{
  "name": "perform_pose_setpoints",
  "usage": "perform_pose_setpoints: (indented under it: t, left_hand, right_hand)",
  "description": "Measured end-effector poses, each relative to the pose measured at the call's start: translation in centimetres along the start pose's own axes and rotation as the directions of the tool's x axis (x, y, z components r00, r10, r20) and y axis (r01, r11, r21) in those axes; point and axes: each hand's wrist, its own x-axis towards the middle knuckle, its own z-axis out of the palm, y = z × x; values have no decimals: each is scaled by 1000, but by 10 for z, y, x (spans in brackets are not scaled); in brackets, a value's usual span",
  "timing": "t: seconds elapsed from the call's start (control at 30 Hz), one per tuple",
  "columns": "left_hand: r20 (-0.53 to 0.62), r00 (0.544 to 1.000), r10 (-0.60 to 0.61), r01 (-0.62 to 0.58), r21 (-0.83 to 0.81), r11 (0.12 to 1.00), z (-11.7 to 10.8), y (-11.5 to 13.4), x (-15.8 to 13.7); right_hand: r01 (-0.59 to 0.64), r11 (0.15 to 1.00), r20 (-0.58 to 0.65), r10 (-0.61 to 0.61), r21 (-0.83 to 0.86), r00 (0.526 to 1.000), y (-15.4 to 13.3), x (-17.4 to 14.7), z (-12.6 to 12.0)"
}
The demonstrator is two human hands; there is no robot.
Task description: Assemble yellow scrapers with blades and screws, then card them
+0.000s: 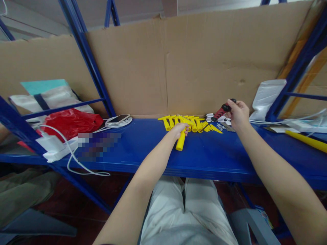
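Observation:
My left hand [181,129] is closed around a yellow plastic piece with a round tube handle [180,143] and a thin cross part at its top. It is over the middle of the blue tabletop. Behind it stands a row of several similar yellow pieces [168,124]. My right hand [239,110], up and to the right, grips the black end of a short dark red and black rod-like tool [220,113], whose exact kind I cannot make out. Below that tool lie small flat yellow pieces [211,127] and small black-and-white items [209,117].
A blue metal shelf [143,146] forms the worktop, with cardboard [204,64] behind. On the left are a phone [119,119] on coiled white cable, a red bag [73,124] and a white power strip [61,151]. A long yellow piece [306,141] lies on the right.

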Motion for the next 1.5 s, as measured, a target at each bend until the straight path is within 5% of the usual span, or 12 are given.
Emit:
perform_pose_setpoints:
  t: [0.43,0.53,0.63,0.8,1.07,1.2,1.33,1.4,1.5]
  left_hand:
    - [4,1000,4,-4,-13,1000,0,-2,2]
    - [-13,1000,7,-7,-15,1000,1,-1,2]
    - [-28,1000,11,-11,-6,1000,1,-1,2]
    - [-14,1000,13,-13,-10,1000,2,0,0]
    - [-8,1000,9,-9,9,1000,3,1,-2]
    - [-17,1000,5,-4,26,1000,4,3,-5]
    - [-48,999,5,-4,32,999,6,5,-8]
    - [-50,999,4,-2,33,999,7,5,-9]
    - [-40,999,4,-2,38,999,7,6,-10]
  right_hand:
    - [-205,959,148,236,-195,960,3,-11,7]
    - [-235,884,242,351,-404,904,4,-15,7]
    - [-187,758,355,488,-624,797,1,-21,9]
    - [-59,638,459,612,-768,644,2,-31,11]
    - [65,572,505,659,-818,556,23,-39,16]
    - [58,639,537,589,-767,603,24,-39,20]
    - [129,647,502,435,-751,748,24,-22,10]
    - [236,549,471,336,-802,816,24,-8,-1]
    - [369,258,429,233,-893,873,27,11,-24]
